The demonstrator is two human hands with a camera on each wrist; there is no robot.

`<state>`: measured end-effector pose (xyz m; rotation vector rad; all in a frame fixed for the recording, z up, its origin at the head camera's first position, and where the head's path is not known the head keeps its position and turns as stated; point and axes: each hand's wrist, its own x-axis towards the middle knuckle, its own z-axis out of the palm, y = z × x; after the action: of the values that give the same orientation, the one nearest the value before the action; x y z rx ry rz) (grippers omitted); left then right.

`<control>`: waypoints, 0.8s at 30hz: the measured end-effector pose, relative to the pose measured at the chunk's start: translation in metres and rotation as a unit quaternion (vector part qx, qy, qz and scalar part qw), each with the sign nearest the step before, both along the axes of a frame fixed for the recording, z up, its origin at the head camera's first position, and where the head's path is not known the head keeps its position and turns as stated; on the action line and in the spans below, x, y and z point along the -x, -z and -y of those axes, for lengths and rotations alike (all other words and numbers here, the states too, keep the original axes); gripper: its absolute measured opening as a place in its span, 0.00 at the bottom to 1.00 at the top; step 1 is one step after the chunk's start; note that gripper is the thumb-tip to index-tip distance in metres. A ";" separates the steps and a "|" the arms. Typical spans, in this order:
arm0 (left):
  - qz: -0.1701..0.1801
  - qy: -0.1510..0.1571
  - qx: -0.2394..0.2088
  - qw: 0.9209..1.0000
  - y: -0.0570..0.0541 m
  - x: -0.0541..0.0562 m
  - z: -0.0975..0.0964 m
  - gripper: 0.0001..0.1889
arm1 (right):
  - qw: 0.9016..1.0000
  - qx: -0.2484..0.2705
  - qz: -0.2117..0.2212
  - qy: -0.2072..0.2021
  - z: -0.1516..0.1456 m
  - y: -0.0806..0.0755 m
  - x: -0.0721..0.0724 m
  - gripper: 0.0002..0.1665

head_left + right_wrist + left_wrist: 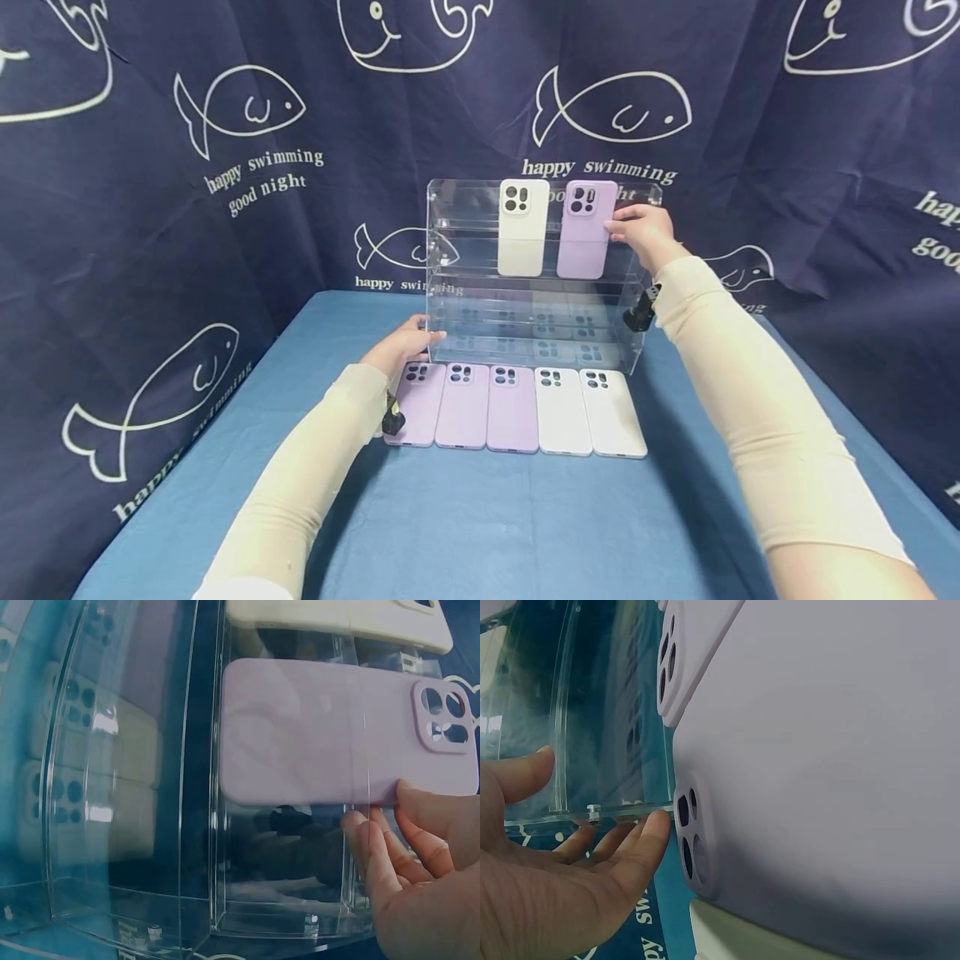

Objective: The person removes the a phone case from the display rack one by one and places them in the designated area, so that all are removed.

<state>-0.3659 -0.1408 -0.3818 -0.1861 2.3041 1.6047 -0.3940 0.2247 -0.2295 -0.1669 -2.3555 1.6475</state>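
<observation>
My right hand (643,232) holds the right edge of a lilac phone case (585,237) with curled fingers (420,802). This case stands upright in the top tier of a clear acrylic display rack (480,304), beside a white phone case (522,233). At the rack's lower left side is my left hand (408,343). Its thumb (525,774) is stretched out over the rack, while the relaxed fingers (641,851) touch the outside of the side panel.
Before the rack, three lilac cases (461,417) and two white cases (566,421) lie in a row on the blue tablecloth (480,517). A navy curtain (465,108) with fish drawings hangs behind.
</observation>
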 end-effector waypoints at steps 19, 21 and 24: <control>0.011 0.005 -0.002 1.000 -0.002 0.001 0.002 0.39 | 0.997 -0.078 -0.013 -0.028 -0.002 0.001 0.000 0.16; 0.009 0.006 -0.006 1.000 -0.001 0.001 0.002 0.39 | 0.997 -0.073 -0.013 -0.030 -0.002 0.001 0.001 0.15; 0.005 0.008 -0.008 1.000 -0.001 0.001 0.002 0.39 | 0.997 -0.073 -0.015 -0.034 -0.003 0.002 0.003 0.14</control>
<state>-0.3669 -0.1427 -0.3812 -0.1708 2.2785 1.6087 -0.3967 0.2282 -0.2315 -0.0350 -2.4728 1.4884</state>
